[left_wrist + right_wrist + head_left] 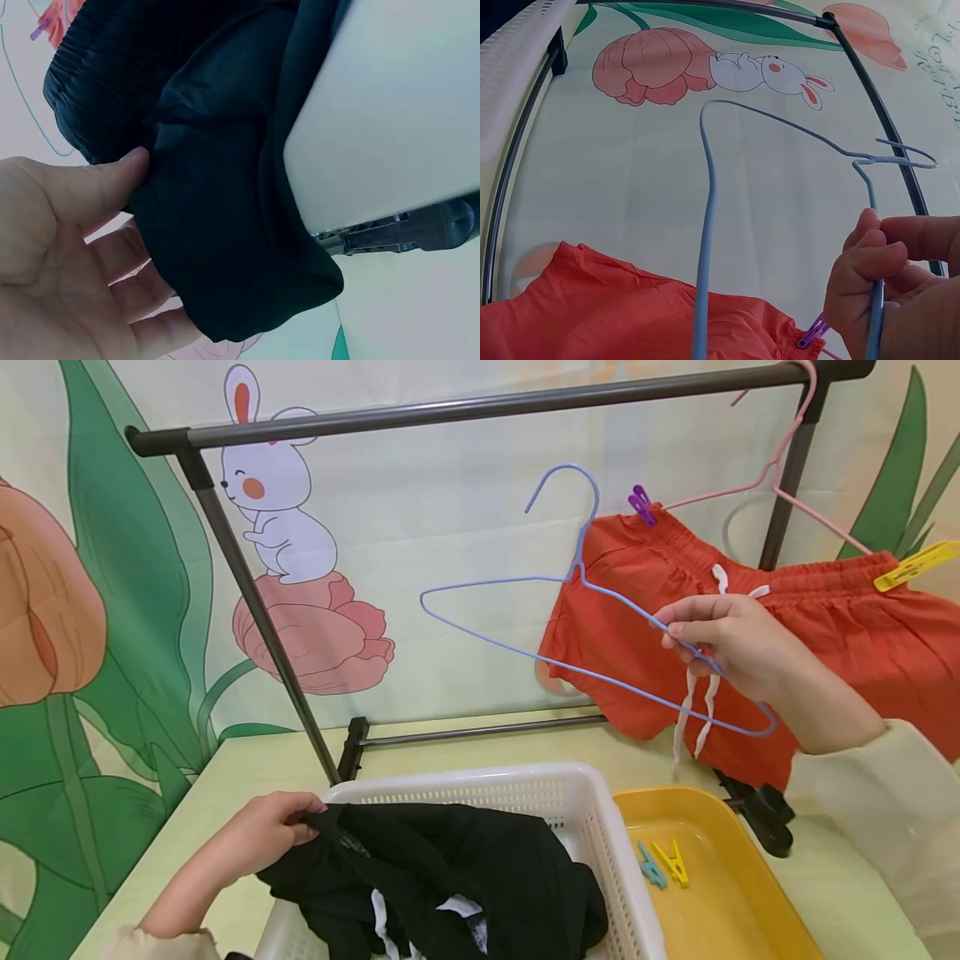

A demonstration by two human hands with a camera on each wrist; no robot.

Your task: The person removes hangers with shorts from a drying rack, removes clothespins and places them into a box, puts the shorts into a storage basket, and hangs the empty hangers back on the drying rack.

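Observation:
In the head view my right hand [738, 639] pinches the right shoulder of a blue wire hanger [517, 653], held in the air in front of red shorts [622, 610]. The right wrist view shows the fingers wrapped on the hanger's wire [703, 225]. At lower left, my left hand [262, 835] pinches the edge of a black garment with white drawstrings [465, 835], which lies bunched in a white basket [517, 772]. Up close in the left wrist view, the thumb [112, 180] presses on the black cloth [217, 195], whose gathered waistband shows.
The red shorts hang from a pink hanger [795, 435] on a dark metal rack [480, 414], with purple [641, 505] and yellow [918, 566] clothespins at the waistband. Right of the basket, a yellow tray [720, 902] holds a teal clothespin [651, 866] and a yellow clothespin [672, 862].

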